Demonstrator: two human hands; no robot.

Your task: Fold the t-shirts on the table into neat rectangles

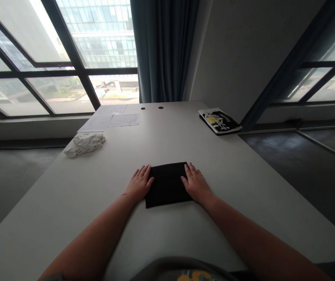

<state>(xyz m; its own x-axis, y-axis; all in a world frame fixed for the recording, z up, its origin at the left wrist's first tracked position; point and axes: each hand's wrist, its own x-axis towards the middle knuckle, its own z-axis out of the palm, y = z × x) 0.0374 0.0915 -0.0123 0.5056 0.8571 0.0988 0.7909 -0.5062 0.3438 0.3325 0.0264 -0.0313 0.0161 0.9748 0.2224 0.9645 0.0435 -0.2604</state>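
Observation:
A flat black rectangle, apparently folded cloth (pixel 167 185), lies on the white table (pixel 167 230) in front of me. At its left edge rests my left hand (pixel 139 182), palm down with the fingers stretched out and the thumb on the black surface. My right hand (pixel 195 182) lies the same way along the right edge, fingers extended, its thumb and fingertips over the black piece. Neither hand grips anything. What lies beneath the palms is hidden.
Crumpled white cloth (pixel 85 144) sits near the table's left edge. Behind it are printed paper sheets (pixel 123 120). A folded black item with white and yellow print (pixel 220 121) lies at the back right. Two round cable holes (pixel 160 107) mark the far end, before a blue curtain (pixel 165 50).

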